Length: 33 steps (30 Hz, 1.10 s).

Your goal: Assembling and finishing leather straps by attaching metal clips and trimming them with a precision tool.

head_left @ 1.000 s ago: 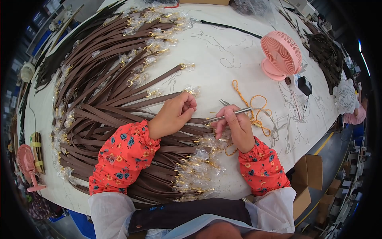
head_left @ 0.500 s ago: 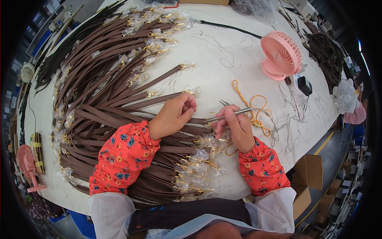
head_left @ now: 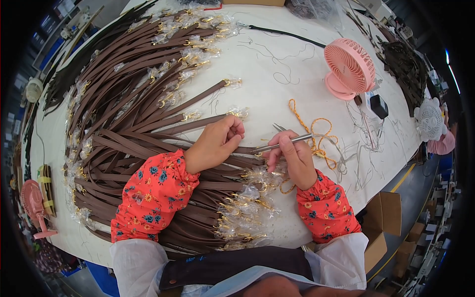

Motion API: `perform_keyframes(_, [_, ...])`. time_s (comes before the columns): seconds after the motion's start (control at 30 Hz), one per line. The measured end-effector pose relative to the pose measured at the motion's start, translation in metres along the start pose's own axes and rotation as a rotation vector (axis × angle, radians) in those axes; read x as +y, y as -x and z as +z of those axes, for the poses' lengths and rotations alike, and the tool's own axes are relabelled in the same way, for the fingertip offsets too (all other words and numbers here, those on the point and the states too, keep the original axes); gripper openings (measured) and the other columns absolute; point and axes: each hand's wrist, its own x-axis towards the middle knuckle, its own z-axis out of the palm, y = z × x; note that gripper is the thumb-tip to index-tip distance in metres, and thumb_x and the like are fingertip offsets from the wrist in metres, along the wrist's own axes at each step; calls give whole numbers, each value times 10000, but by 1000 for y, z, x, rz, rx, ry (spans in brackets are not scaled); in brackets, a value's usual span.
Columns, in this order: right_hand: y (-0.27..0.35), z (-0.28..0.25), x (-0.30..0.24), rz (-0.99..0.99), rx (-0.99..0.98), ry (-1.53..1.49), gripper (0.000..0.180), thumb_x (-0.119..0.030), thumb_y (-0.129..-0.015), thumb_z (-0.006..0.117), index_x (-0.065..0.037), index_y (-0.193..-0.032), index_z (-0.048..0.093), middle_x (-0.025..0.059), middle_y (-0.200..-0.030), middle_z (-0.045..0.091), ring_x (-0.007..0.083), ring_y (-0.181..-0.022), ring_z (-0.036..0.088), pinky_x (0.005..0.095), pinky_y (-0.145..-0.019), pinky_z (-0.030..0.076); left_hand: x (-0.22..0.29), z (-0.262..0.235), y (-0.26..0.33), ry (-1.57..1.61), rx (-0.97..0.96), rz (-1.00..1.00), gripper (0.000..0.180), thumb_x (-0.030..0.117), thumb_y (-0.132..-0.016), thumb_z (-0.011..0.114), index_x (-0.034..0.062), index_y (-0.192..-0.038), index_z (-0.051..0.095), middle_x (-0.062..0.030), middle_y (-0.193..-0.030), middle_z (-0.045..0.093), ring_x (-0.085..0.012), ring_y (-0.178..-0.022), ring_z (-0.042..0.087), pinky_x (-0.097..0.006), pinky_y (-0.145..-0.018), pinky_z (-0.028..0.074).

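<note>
Brown straps [head_left: 128, 143] lie in a large heap over the left and middle of the table, their gold-coloured clasps [head_left: 240, 213] wrapped in clear plastic. Above these straps my left hand [head_left: 213, 144] is closed, its fingers curled toward the thumb; whatever they hold, if anything, is hidden. To its right, my right hand [head_left: 297, 161] grips a slim silver pointed tool [head_left: 300, 138], its tip directed left toward my left hand. Two thin metal points [head_left: 279, 127] stick out beyond the right fingers; their lower part is hidden. An orange cord [head_left: 321, 141] lies looped beside that hand.
A pink fan [head_left: 349, 67] stands on the white tabletop [head_left: 277, 99] at far right, near a black adapter [head_left: 379, 106]. Loose threads [head_left: 368, 138] lie scattered at right. Another pink fan [head_left: 33, 203] is at the left edge; an open cardboard box [head_left: 386, 218] sits below right.
</note>
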Motion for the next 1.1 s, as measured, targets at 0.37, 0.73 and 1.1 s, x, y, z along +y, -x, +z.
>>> perform_keyframes(0.37, [0, 2, 3, -114, 59, 21, 284, -258, -1040, 427, 10, -1015, 517, 92, -800, 620, 142, -675, 608, 264, -660, 500, 5, -8, 5, -313, -171, 272, 115, 92, -845, 658, 39, -947, 661, -82, -846, 614, -203, -769, 593, -298, -672, 475])
perform_keyframes(0.73, [6, 7, -7, -104, -234, 275, 193, -182, -1029, 443, -7, -1030, 524, 98, -844, 648, 161, -699, 668, 264, -656, 510, 36, -25, 9, -214, -849, -94, 156, 141, -878, 672, -8, -920, 690, -110, -854, 679, -204, -743, 652, -302, -668, 503])
perform_keyframes(1.1, [7, 6, 0, -178, -155, 361, 169, -155, -1021, 452, -14, -1052, 539, 95, -817, 654, 163, -681, 659, 274, -623, 500, 3, -33, 6, -864, 115, -5, 227, 162, -811, 687, 55, -991, 600, -123, -912, 600, -331, -835, 616, -418, -715, 501])
